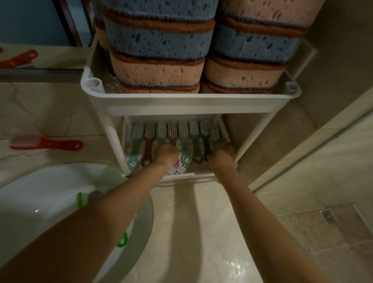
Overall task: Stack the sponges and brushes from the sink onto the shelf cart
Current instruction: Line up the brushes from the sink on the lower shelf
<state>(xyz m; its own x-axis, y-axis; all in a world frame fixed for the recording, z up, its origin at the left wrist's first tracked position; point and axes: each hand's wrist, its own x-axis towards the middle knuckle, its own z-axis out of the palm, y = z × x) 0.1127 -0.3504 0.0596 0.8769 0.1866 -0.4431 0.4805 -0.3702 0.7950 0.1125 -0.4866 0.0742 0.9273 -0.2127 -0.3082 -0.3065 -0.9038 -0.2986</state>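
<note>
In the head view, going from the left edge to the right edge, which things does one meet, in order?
First the red brush on the counter → left post of the white cart → left hand → right hand → floor drain.

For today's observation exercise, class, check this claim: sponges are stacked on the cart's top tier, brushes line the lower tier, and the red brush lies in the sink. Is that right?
Not quite. The head view shows the red brush lying on the counter beside the sink, not in it. The sponges on the top tier of the cart and the brushes below are as stated.
</note>
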